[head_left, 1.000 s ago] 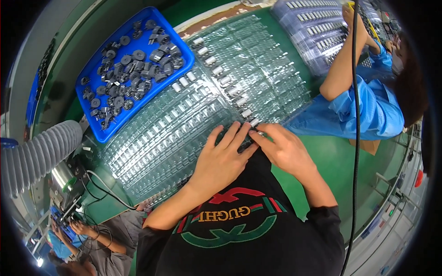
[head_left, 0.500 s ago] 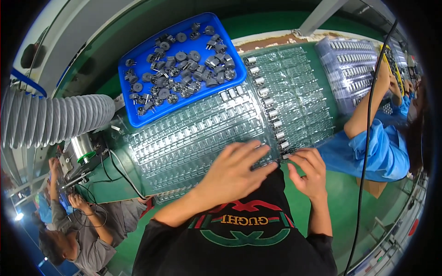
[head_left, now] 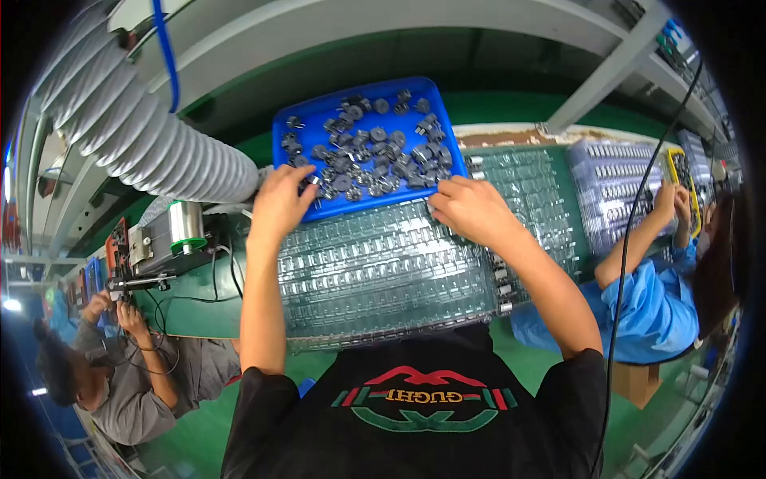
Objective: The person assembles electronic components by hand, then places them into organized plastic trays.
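Observation:
Over the near left corner of the blue tray (head_left: pixel 367 209) is my left hand (head_left: pixel 275 203), thumb and forefinger closed around a small dark part with a light side (head_left: pixel 309 185). Loose black round parts with metal pins (head_left: pixel 375 160) fill the tray. My right hand (head_left: pixel 475 211) is at the tray's near right corner, above the clear plastic blister tray (head_left: pixel 375 263). Its bent fingertips pinch a small silvery part (head_left: pixel 432 208), mostly hidden by the fingers. A column of silver cylinders (head_left: pixel 501 275) lies along the blister tray's right side, partly behind my right forearm.
At left are a grey ribbed duct (head_left: pixel 175 160), a solder wire spool (head_left: pixel 186 227) and black cables. Another blister sheet (head_left: pixel 542 199) and stacked trays of silver parts (head_left: pixel 610 176) stand at right. Co-workers sit on both sides; a black cable (head_left: pixel 638 215) hangs at right.
Both hands have moved away from my body. My left hand went left to the blue tray; my right hand left the silver column's near end for the blister tray's far edge. The view has shifted.

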`<action>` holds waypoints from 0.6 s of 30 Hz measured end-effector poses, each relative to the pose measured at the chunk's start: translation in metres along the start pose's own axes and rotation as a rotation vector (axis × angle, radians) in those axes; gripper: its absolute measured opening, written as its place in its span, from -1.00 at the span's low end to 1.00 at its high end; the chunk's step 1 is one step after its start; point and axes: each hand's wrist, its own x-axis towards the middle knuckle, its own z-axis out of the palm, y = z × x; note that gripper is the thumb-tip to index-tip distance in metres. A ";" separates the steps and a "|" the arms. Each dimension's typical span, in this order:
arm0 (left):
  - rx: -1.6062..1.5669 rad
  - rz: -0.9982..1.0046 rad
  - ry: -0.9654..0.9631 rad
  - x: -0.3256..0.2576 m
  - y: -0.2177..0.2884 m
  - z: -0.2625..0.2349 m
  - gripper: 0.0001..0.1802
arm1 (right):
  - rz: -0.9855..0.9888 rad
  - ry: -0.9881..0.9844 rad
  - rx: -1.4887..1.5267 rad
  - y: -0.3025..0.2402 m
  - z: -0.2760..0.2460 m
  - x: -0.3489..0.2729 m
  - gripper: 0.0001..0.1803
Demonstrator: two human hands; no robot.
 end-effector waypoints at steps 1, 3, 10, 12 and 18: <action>-0.032 -0.017 -0.025 0.000 -0.001 0.002 -0.64 | -0.023 -0.063 -0.068 0.004 0.004 0.006 -0.85; -0.070 -0.062 -0.077 0.002 0.001 0.003 -0.63 | -0.037 -0.073 -0.068 0.008 0.010 0.007 -0.84; -0.039 0.048 0.284 0.053 -0.018 0.012 -0.69 | -0.058 -0.035 -0.032 0.005 0.013 0.006 -0.83; 0.242 0.023 0.404 0.079 -0.019 0.017 -0.73 | -0.051 -0.004 0.003 0.004 0.013 0.004 -0.80; 0.476 -0.180 0.056 0.137 -0.041 0.045 -0.70 | -0.018 -0.068 0.045 0.006 0.010 -0.002 -0.80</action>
